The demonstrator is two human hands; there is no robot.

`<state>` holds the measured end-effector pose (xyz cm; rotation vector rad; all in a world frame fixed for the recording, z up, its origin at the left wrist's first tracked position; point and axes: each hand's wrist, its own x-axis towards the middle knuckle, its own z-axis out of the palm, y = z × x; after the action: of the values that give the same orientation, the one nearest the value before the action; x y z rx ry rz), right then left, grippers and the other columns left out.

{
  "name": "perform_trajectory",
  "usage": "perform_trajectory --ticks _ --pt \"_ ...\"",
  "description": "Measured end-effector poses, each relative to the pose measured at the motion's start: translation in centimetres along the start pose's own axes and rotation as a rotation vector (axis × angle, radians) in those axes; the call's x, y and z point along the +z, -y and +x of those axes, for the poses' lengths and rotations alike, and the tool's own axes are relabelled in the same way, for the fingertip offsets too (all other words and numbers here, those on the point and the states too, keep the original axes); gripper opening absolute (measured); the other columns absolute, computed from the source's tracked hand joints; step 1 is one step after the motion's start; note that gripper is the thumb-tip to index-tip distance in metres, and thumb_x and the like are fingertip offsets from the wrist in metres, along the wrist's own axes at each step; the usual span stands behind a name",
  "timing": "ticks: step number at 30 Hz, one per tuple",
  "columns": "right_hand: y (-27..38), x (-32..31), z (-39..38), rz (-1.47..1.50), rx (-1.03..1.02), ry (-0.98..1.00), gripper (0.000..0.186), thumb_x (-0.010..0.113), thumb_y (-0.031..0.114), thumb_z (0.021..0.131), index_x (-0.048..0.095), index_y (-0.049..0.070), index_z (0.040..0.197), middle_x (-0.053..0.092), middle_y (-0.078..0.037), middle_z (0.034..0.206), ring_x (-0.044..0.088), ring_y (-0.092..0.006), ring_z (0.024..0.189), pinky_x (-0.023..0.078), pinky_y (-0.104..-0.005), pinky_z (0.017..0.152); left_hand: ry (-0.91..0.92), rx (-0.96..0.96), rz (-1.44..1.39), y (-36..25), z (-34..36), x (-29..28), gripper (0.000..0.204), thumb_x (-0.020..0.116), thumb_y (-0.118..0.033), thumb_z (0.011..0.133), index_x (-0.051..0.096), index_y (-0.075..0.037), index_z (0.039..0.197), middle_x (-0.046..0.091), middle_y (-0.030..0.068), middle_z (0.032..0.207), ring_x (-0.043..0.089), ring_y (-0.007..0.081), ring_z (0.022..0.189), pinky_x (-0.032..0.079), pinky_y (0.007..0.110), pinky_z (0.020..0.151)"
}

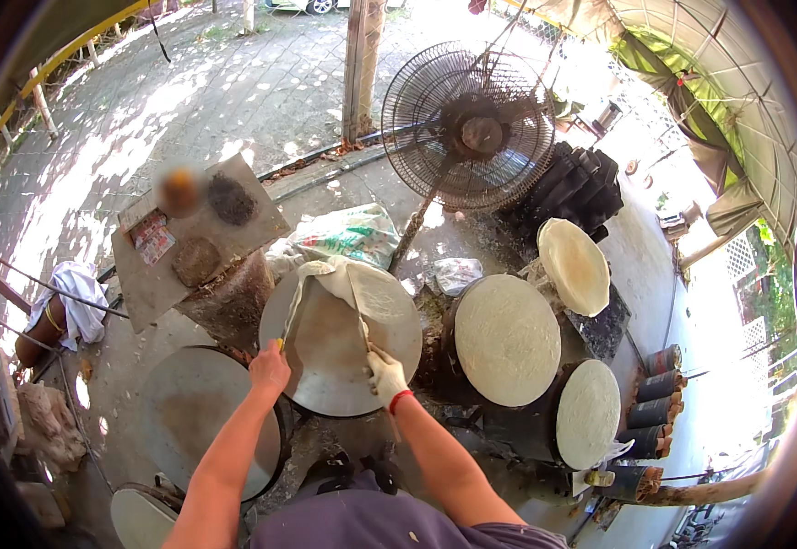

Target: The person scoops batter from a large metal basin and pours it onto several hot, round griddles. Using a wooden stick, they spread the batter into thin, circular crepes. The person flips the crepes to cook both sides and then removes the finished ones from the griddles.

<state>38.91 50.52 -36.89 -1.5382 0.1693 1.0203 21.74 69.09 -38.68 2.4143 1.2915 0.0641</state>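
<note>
My bare left hand [269, 369] is closed at the left edge of a round metal griddle [325, 384], around a thin tool with a yellow end. A narrow strip runs up from it to a pale, thin sheet of dough [332, 274] lifted and draped at the griddle's far side. My right hand [385, 375], in a white glove with a red band at the wrist, grips a thin stick-like tool that points up to the sheet's right edge. The tool's rear end shows below this hand. Thin pale residue covers the griddle's far right part.
Two batter-coated griddles [508, 340] [589, 414] stand to the right; a bare one [206, 416] is at left. A round pale sheet [574, 267] lies beyond. A large fan [470, 128], a board with bowls [146, 284], a plastic sack [352, 236] and dark stacked blocks [574, 190] stand farther off.
</note>
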Motion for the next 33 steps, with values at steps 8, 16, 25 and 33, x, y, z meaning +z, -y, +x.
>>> perform_trajectory --ticks 8,16,25,33 --pt "-2.6 0.5 3.2 -0.243 -0.149 0.013 0.034 0.054 0.024 0.089 0.061 0.008 0.119 0.062 -0.005 0.080 0.052 -0.0130 0.064 0.041 -0.0251 0.061 -0.051 0.045 0.042 2.4 -3.9 -2.3 0.055 0.055 -0.007 0.076 0.048 -0.017 0.130 0.052 0.0182 0.097 0.057 0.0375 0.084 0.047 0.046 0.071" --pt "-3.9 -0.3 3.8 -0.457 -0.547 -0.151 0.035 0.055 0.018 0.088 0.060 0.001 0.118 0.061 -0.001 0.073 0.051 -0.0059 0.060 0.041 -0.0208 0.055 -0.122 0.047 -0.057 5.9 -8.8 -5.1 0.051 0.058 -0.006 0.073 0.053 -0.016 0.123 0.052 0.0138 0.093 0.057 0.0344 0.084 0.047 0.045 0.071" --pt "-1.6 -4.7 5.9 -0.124 -0.333 -0.076 0.033 0.055 0.021 0.089 0.062 0.006 0.118 0.063 0.001 0.079 0.049 -0.0054 0.058 0.039 -0.0202 0.051 -0.233 0.109 -0.531 8.1 -14.6 -6.1 0.019 0.061 -0.009 0.078 0.059 -0.003 0.096 0.057 0.0121 0.069 0.056 0.0303 0.060 0.046 0.040 0.058" --pt "1.3 -5.0 6.9 -0.524 -0.272 0.424 0.034 0.056 0.027 0.088 0.064 0.007 0.114 0.057 0.001 0.069 0.043 -0.0069 0.047 0.033 -0.0247 0.040 0.166 -0.159 -1.678 0.2 -14.6 -9.5 0.006 0.052 -0.012 0.090 0.051 -0.006 0.090 0.045 0.0005 0.059 0.040 0.0075 0.041 0.033 0.023 0.039"
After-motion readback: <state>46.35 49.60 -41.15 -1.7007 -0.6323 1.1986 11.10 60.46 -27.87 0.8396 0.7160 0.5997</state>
